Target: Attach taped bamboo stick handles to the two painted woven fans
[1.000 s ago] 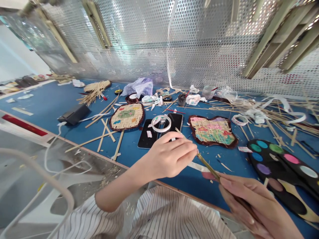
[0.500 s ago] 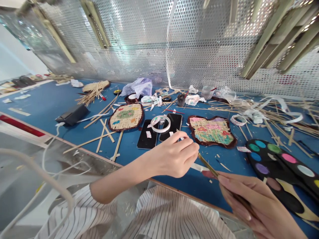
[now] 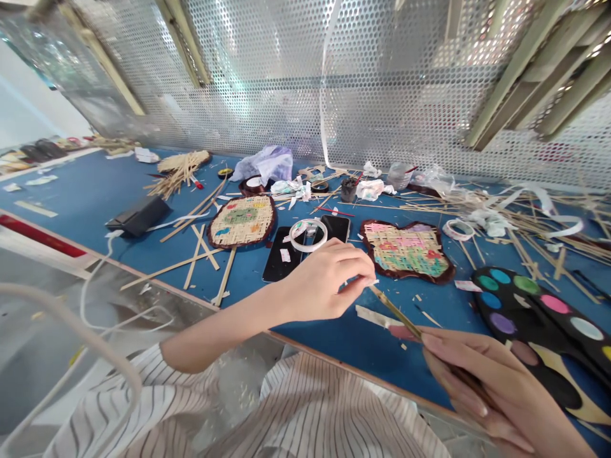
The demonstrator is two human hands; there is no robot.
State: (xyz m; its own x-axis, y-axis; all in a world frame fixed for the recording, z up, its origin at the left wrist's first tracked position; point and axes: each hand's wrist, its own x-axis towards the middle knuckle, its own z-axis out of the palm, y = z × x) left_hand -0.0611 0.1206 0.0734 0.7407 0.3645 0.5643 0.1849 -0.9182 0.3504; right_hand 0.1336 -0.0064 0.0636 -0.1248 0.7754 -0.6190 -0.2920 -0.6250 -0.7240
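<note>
My left hand [image 3: 334, 280] is closed in a pinch, with a small white scrap [image 3: 375, 282] showing at its fingertips. My right hand [image 3: 482, 375] grips a thin brownish strip [image 3: 394, 308], which looks like bamboo; its far end reaches up to just beside the left fingertips. Under that strip, a pale flat strip [image 3: 370, 315] lies on the blue table. Behind my left hand are two dark phones [image 3: 279, 257] with a roll of white tape [image 3: 308, 236] resting across them. A woven, painted panel with a brown edge [image 3: 405, 249] lies just beyond both hands.
A paint palette [image 3: 525, 305] sits at the right. To the left are another woven panel [image 3: 242, 221], loose bamboo strips [image 3: 191, 264] and a black box-like thing [image 3: 138, 216] with a white cable. Crumpled tissues [image 3: 375, 189] and more strips lie along the perforated metal wall [image 3: 267, 83].
My left hand has turned so its pinching fingertips now show, with the white scrap in them near the brownish strip's tip. My right hand has hardly moved.
</note>
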